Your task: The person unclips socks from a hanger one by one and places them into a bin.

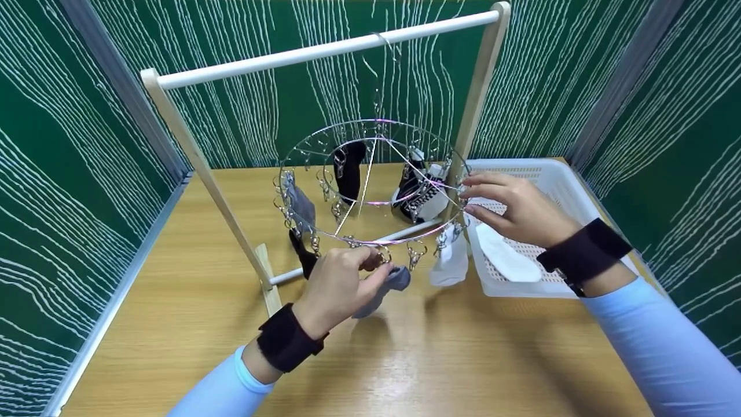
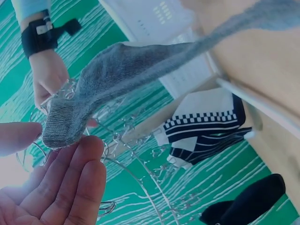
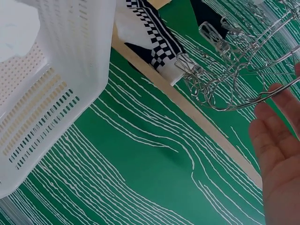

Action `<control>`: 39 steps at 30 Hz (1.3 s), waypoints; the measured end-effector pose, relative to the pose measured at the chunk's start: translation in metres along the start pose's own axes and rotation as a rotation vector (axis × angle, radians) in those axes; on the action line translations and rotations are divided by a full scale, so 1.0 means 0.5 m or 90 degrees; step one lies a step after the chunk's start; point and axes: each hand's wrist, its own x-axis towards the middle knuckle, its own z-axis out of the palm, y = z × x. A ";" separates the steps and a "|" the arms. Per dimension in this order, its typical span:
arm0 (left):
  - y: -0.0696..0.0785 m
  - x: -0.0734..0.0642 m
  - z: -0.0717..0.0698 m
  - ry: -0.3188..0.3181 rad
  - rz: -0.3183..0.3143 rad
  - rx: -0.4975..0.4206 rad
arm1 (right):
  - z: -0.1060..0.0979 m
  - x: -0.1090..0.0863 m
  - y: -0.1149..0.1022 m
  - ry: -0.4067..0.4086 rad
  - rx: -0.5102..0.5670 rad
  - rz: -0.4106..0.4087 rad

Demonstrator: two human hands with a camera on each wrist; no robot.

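A round metal clip hanger (image 1: 362, 241) hangs by its hook from a white rail. At its near rim my left hand (image 1: 341, 284) pinches the cuff of a grey sock (image 2: 131, 68), beside a clip; the sock (image 1: 382, 295) droops below. On the right side of the ring, my right hand (image 1: 518, 208) holds the wire rim between fingertips and thumb, with the wire (image 3: 262, 96) crossing its fingers. A white sock (image 1: 451, 263), a grey sock (image 1: 301, 205), black socks (image 1: 348, 174) and patterned black-and-white socks (image 1: 425, 194) hang from other clips.
A white plastic basket (image 1: 550, 171) stands at the right with a white sock (image 1: 506, 255) in it. The wooden rack's posts (image 1: 208, 179) flank the hanger on the wooden table (image 1: 173, 324). Green walls with white lines surround it.
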 end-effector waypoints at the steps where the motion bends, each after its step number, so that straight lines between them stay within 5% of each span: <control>1: 0.001 0.001 0.000 0.001 0.002 0.003 | 0.000 -0.001 -0.001 0.003 0.001 0.000; 13: 0.002 0.005 0.000 0.004 0.007 0.022 | -0.010 -0.016 -0.039 0.119 0.043 0.000; 19: -0.001 0.005 0.002 0.014 0.015 0.026 | 0.002 -0.040 -0.064 0.136 0.064 0.019; 26: 0.000 0.006 0.000 0.009 0.007 0.023 | 0.032 -0.064 -0.091 0.152 0.115 -0.027; 31: 0.002 0.006 -0.002 0.003 0.001 0.018 | 0.068 -0.075 -0.107 0.118 0.174 -0.043; 39: 0.005 0.008 -0.003 -0.006 -0.010 0.008 | 0.132 -0.093 -0.126 -0.009 0.221 0.053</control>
